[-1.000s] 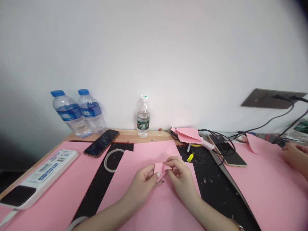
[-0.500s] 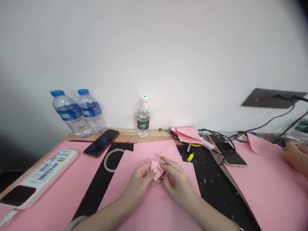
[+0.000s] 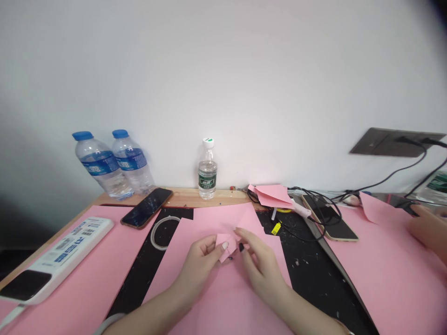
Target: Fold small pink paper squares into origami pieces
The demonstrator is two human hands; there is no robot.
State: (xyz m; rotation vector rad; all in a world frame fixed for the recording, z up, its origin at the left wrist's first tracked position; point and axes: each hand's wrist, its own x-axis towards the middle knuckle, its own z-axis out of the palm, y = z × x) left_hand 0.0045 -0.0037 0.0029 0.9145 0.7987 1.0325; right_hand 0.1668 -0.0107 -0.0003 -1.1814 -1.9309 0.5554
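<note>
My left hand (image 3: pixel 202 258) pinches a small folded piece of pink paper (image 3: pixel 225 245), its thumb flat on the front face. Creases and overlapping flaps show on the paper. At the paper's right edge is my right hand (image 3: pixel 260 263), with curled fingers and the dark-nailed thumb close around the edge; their exact contact is partly hidden. Both hands are just over a large pink sheet (image 3: pixel 223 307) on a black mat (image 3: pixel 310 274).
Left: two blue-capped bottles (image 3: pixel 101 163), a phone (image 3: pixel 146 207), a tape roll (image 3: pixel 153 232) and a white power bank (image 3: pixel 59 260). Behind stands a small water bottle (image 3: pixel 207 172). Right: pink paper pieces (image 3: pixel 274 195), cables (image 3: pixel 314 195), another phone (image 3: pixel 330 218) and another person's hand (image 3: pixel 428 230).
My right thumb and fingers have shifted slightly right, uncovering more of the folded paper. The paper has turned a little in my left hand. The other person's hand has shifted slightly.
</note>
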